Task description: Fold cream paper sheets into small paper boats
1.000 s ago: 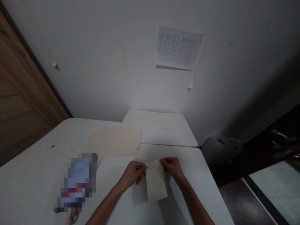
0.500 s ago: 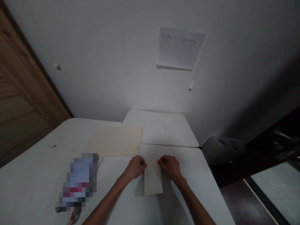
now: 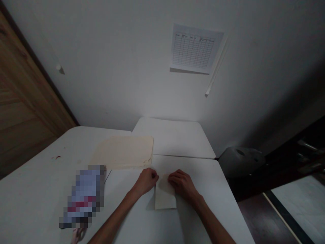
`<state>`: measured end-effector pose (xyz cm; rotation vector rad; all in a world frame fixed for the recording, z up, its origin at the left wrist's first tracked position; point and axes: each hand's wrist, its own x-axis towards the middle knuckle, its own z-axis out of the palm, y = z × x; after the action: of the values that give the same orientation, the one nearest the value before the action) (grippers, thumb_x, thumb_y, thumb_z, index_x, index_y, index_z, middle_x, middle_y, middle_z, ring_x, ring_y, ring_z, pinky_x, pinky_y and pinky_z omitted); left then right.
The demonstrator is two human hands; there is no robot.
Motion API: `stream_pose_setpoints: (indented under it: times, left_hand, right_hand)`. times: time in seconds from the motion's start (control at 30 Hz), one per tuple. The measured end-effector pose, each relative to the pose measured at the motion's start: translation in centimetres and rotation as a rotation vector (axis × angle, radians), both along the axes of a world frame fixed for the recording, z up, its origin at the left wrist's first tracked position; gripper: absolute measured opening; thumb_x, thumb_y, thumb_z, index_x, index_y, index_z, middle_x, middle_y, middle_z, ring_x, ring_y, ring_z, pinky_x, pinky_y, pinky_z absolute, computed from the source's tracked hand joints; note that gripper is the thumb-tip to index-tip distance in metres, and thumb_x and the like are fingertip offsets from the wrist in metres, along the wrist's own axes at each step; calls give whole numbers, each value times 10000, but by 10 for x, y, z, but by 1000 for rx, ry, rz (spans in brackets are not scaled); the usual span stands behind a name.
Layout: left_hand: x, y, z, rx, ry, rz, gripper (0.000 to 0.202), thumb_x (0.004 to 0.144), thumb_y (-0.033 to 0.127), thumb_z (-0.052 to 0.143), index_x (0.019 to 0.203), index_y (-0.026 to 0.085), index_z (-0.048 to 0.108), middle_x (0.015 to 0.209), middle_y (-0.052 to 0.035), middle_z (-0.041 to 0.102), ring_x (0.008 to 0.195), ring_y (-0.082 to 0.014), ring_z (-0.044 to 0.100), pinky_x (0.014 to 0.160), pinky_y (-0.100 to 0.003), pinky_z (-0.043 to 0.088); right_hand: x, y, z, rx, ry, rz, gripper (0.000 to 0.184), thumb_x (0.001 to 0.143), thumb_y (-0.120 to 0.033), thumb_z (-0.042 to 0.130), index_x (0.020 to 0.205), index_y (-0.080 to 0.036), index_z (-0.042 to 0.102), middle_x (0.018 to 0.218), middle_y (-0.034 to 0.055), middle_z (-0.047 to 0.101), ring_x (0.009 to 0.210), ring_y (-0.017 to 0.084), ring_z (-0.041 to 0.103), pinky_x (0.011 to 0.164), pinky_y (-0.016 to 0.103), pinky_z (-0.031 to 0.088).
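Observation:
A cream folded paper (image 3: 165,198), narrow and rectangular, lies on the white table between my hands. With thumb and forefinger pinched, my left hand (image 3: 147,179) is closed at its upper left corner. My right hand (image 3: 182,182) has its fingers bent and pressed together over the upper right part of the paper, which they partly cover. The right thumb is mostly hidden.
A stack of cream paper sheets (image 3: 127,152) lies behind my left hand. A blurred-out blue and red item (image 3: 85,189) sits at the left, near pinkish handles (image 3: 78,234). A printed table sheet (image 3: 194,51) hangs on the wall.
My right hand has moved slightly left from the paper's upper right corner onto its surface, fingers now flatter. My left hand stays at the upper left corner.

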<state>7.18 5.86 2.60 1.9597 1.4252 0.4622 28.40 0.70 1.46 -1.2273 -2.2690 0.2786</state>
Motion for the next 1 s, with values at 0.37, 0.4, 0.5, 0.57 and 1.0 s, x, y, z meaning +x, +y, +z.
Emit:
stream_pose_setpoints:
  times: [0.37,0.4,0.5,0.57,1.0]
  left_hand:
    - [-12,-60,-4,-324,-111,9,426,780,493,466,497,181,528,449,-8,540,330,-109,426,347,-217,277]
    - [-13,-64,-6,-348,-121,9,434,776,507,464,495,181,524,453,-13,550,318,-107,419,332,-216,267]
    - [-13,-70,-9,-378,-147,15,451,767,540,475,498,180,514,477,-22,571,311,-97,412,317,-210,257]
    - [-14,-70,-10,-376,-155,23,466,761,557,485,491,179,507,466,-16,555,313,-90,409,318,-204,251]
    - [-12,-68,-9,-362,-150,35,440,745,547,492,496,185,486,449,6,521,304,-87,394,308,-209,242]
  right_hand:
    - [-2,-2,-8,63,8,-32,178,908,-178,542,951,-221,709,966,63,704,875,195,582,814,313,466]
    - [-2,-2,-7,58,7,-30,185,913,-179,534,957,-221,708,969,64,703,875,197,582,819,318,465]
    - [-4,-3,-5,53,7,-31,198,926,-182,513,961,-218,704,974,64,701,879,201,579,824,322,465]
    - [-5,-5,-3,55,10,-39,213,939,-193,492,965,-215,702,986,65,699,890,204,576,828,326,466]
    - [9,-33,-5,-16,0,39,196,936,-237,509,934,-227,704,1031,57,697,931,200,590,829,318,479]
